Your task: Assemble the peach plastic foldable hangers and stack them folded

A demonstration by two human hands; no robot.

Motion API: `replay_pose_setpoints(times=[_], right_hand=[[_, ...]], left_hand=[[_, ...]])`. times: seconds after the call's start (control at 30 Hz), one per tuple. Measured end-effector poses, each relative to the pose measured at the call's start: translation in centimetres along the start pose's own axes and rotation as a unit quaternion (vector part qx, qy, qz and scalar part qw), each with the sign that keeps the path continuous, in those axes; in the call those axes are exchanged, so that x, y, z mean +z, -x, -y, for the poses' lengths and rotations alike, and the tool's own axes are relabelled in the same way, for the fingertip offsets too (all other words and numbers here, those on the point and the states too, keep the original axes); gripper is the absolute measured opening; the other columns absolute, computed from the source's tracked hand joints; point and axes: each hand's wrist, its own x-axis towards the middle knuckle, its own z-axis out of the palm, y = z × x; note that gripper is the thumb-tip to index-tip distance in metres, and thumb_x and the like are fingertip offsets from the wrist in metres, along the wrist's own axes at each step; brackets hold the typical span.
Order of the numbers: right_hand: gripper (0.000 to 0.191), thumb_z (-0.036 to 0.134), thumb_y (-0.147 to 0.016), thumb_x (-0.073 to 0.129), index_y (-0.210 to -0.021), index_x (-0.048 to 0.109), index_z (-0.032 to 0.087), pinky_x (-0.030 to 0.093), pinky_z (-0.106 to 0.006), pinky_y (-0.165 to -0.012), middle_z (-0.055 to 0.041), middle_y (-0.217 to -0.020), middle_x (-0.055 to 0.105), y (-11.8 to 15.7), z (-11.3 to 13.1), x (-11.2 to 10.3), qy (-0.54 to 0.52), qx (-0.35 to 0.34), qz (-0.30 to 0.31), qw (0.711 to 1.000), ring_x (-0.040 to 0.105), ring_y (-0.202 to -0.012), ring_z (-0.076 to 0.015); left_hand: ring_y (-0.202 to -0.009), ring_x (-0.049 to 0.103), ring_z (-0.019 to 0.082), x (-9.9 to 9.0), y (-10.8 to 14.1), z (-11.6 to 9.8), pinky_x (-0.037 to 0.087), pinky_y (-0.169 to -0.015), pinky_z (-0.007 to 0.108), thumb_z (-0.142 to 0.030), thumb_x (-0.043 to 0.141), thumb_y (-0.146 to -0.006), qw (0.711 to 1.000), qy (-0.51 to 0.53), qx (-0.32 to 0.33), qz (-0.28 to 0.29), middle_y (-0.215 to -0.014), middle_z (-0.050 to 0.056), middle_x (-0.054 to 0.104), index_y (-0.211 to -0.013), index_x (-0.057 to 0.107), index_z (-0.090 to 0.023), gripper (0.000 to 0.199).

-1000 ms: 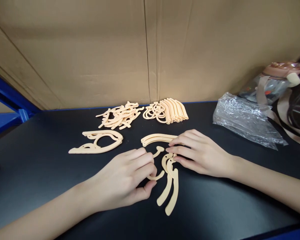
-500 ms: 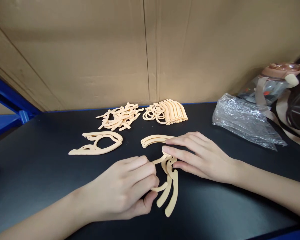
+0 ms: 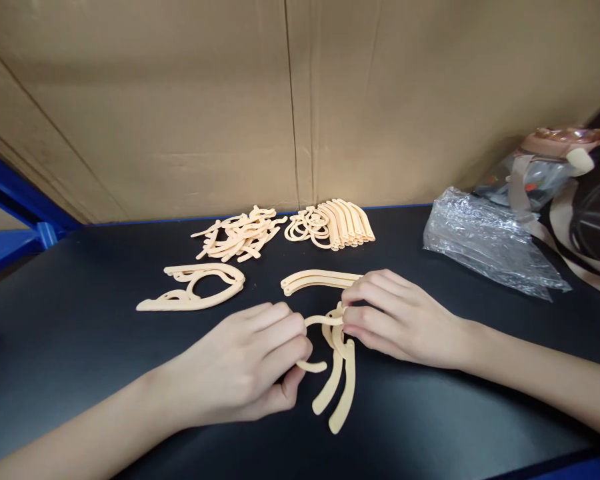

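Note:
My left hand (image 3: 255,360) is closed around a cream plastic hanger hook (image 3: 323,321). One end of the hook points right toward my other hand, and its curved tip shows below my fingers. My right hand (image 3: 400,317) is curled, its fingertips pinching the hook's end at the top joint of the hanger parts. Beneath that joint, two curved hanger arms (image 3: 347,393) fan out toward me on the table. The exact contact is hidden behind my right fingers. Just behind that hand lie two curved hanger arms side by side (image 3: 315,277).
A folding hanger (image 3: 195,303) lies at left on the black table (image 3: 80,373). At the back are a loose heap of cream pieces (image 3: 243,233), several hooks (image 3: 307,225) and stacked arms (image 3: 347,225). Clear plastic bags (image 3: 485,240) and a strapped bag (image 3: 555,157) lie at right.
My right fingers have curled in from a flatter, spread pose and pinch the joint. The hook in my left hand has turned slightly and shifted left at its lower tip.

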Motion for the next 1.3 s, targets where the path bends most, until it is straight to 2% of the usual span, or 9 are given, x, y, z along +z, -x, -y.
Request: replay_pose_setpoints(times=[0.1,0.3,0.47,0.57,0.7,0.87,1.13,1.23,1.3], right_hand=[[0.009,0.018,-0.092,0.051,-0.095,0.059,0.014,0.042,-0.029,-0.071,-0.0065,-0.088,0.062,0.0,0.2,0.0,-0.013,-0.002,0.000,1.000,0.053,-0.082,-0.0166],[0.014,0.015,-0.093,0.048,-0.095,0.061,0.016,0.041,-0.029,-0.069,-0.0027,-0.082,0.063,-0.2,0.9,-0.3,-0.042,-0.027,0.025,0.998,0.052,-0.077,-0.0147],[0.019,0.016,-0.093,0.048,-0.105,0.062,0.013,0.043,-0.030,-0.071,-0.0054,-0.088,0.065,-0.3,1.4,-1.0,-0.106,-0.023,0.036,0.993,0.055,-0.082,-0.0158],[0.022,0.013,-0.093,0.047,-0.109,0.062,0.014,0.043,-0.030,-0.071,-0.0046,-0.086,0.066,-0.4,1.7,-0.9,-0.098,-0.029,0.038,0.994,0.057,-0.081,-0.0152],[0.023,0.015,-0.095,0.049,-0.114,0.061,0.014,0.042,-0.030,-0.080,-0.0034,-0.089,0.068,-0.3,1.9,-0.5,-0.074,-0.029,0.033,0.996,0.060,-0.088,-0.0136],[0.024,0.016,-0.095,0.051,-0.117,0.061,0.017,0.040,-0.031,-0.088,-0.0012,-0.093,0.069,-0.1,1.9,-0.3,-0.053,-0.011,0.033,0.998,0.059,-0.095,-0.0134],[0.025,0.009,-0.093,0.048,-0.112,0.062,0.017,0.040,-0.031,-0.088,-0.0030,-0.093,0.068,-0.2,1.6,-0.3,-0.082,0.038,0.030,0.995,0.057,-0.095,-0.0143],[0.022,0.010,-0.094,0.046,-0.109,0.061,0.016,0.041,-0.032,-0.085,-0.0043,-0.096,0.066,-0.1,1.2,-0.4,-0.106,0.073,0.039,0.991,0.055,-0.096,-0.0153],[0.021,0.014,-0.096,0.044,-0.109,0.060,0.016,0.040,-0.033,-0.082,-0.0049,-0.099,0.066,0.0,0.8,-0.4,-0.117,0.105,0.030,0.987,0.054,-0.095,-0.0162]], left_hand=[[-0.064,0.044,0.016,0.1,0.1,0.7,0.035,-0.056,0.029,-0.016,0.056,-0.085,0.999,-0.051,-0.019,0.004,-0.071,0.002,0.053,-0.082,0.058,-0.016,0.004],[-0.065,0.044,0.016,0.2,0.5,1.1,0.033,-0.056,0.029,-0.033,0.056,-0.092,0.992,-0.127,-0.022,0.006,-0.070,0.000,0.050,-0.084,0.054,-0.018,0.018],[-0.072,0.051,0.015,0.4,0.7,1.4,0.039,-0.060,0.027,-0.025,0.052,-0.094,0.991,-0.116,-0.061,-0.006,-0.084,0.002,0.059,-0.095,0.053,-0.016,0.009],[-0.073,0.053,0.015,0.4,0.6,1.5,0.041,-0.060,0.026,-0.021,0.051,-0.094,0.992,-0.102,-0.066,-0.012,-0.088,0.002,0.060,-0.095,0.054,-0.016,0.006],[-0.076,0.055,0.015,0.4,0.6,1.5,0.043,-0.063,0.027,-0.016,0.051,-0.094,0.994,-0.088,-0.059,-0.030,-0.092,0.004,0.063,-0.097,0.056,-0.016,0.006],[-0.073,0.058,0.014,0.4,0.6,1.5,0.045,-0.062,0.026,-0.016,0.055,-0.092,0.992,-0.091,-0.053,-0.064,-0.088,0.003,0.065,-0.099,0.058,-0.015,0.008],[-0.078,0.063,0.012,0.1,0.6,1.4,0.049,-0.067,0.022,-0.018,0.057,-0.092,0.989,-0.066,-0.106,-0.078,-0.092,0.002,0.065,-0.104,0.058,-0.017,0.012],[-0.084,0.063,0.014,0.2,0.7,1.2,0.050,-0.070,0.023,-0.023,0.055,-0.094,0.987,-0.081,-0.123,-0.069,-0.099,0.005,0.065,-0.118,0.052,-0.016,0.026],[-0.081,0.063,0.015,0.3,0.7,1.2,0.050,-0.068,0.025,-0.025,0.052,-0.094,0.980,-0.105,-0.152,-0.066,-0.095,0.005,0.064,-0.128,0.045,-0.012,0.037]])
